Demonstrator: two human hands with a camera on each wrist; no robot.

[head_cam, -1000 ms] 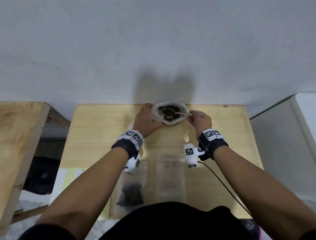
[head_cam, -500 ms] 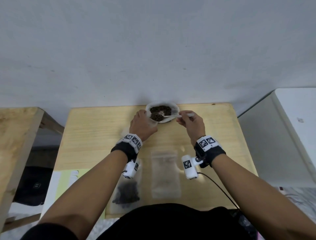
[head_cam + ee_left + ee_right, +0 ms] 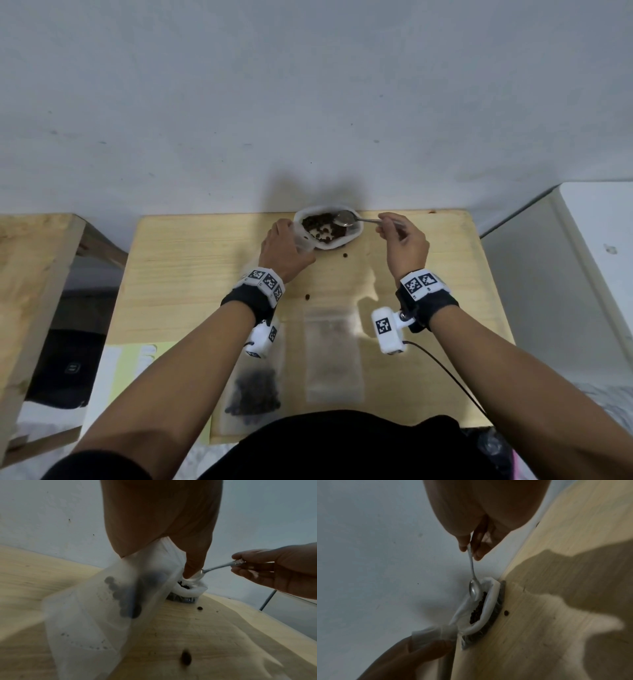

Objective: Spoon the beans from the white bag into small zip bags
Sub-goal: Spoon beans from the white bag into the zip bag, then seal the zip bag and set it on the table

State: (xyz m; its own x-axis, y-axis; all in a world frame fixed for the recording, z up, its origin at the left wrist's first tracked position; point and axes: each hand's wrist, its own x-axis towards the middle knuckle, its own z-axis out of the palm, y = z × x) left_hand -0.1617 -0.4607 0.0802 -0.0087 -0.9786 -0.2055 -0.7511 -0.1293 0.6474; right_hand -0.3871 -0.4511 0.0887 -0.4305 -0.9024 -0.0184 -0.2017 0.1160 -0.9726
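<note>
- Beans [image 3: 320, 226] lie dark in the open white bag [image 3: 354, 235], which sits at the far edge of the wooden table [image 3: 191, 274], close to the wall.
- We hold a small zip bag [image 3: 96, 615] in our left hand [image 3: 284, 250], fingers and thumb curled round its mouth just beside the white bag; a few beans already show through its frosted side.
- Our right hand [image 3: 404, 240] pinches the handle of a spoon [image 3: 346, 218], whose bowl hangs over the white bag's far rim and looks empty.
- We judge the step in hand to be the return for another scoop, between loads.
- 2 beans [image 3: 345, 255] lie loose on the table, 1 near the white bag and 1 nearer us.
- 2 more zip bags lie flat near our body: a filled bag [image 3: 255, 390] and an empty bag [image 3: 334, 356].
- Next, we would dip the spoon into the beans, lift it level, and carry it across to the held bag's mouth.
- That calls for the left hand to keep the mouth spread and close by, since the stray beans suggest spills come easily.
</note>
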